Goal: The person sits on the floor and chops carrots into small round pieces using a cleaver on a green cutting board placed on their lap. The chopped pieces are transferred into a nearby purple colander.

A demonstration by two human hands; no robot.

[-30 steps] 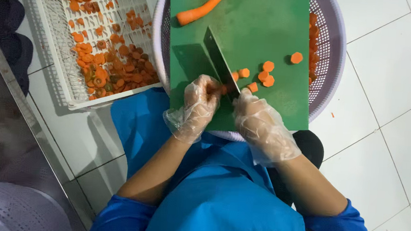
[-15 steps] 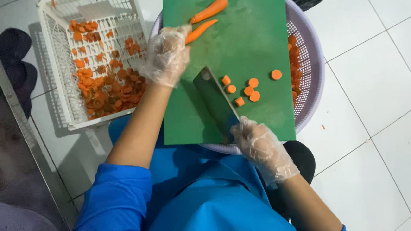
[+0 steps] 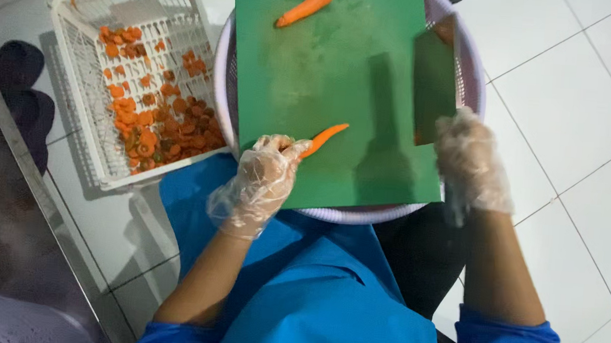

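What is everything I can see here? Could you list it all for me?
Cutting board: one, green, resting on the round basket.
Round basket: one, pale purple, under the board.
Whole carrot: one, orange, at the board's far end.
Carrot piece: one, orange, at the board's near edge, held by the left hand.
Cleaver: one, broad blade, at the board's right edge.
Crate: one, white, on the floor left of the basket.
Carrot slices: many, orange, inside the crate.
Floor tiles: white.
Left hand: clear glove, holding the carrot piece.
Right hand: clear glove, gripping the cleaver.
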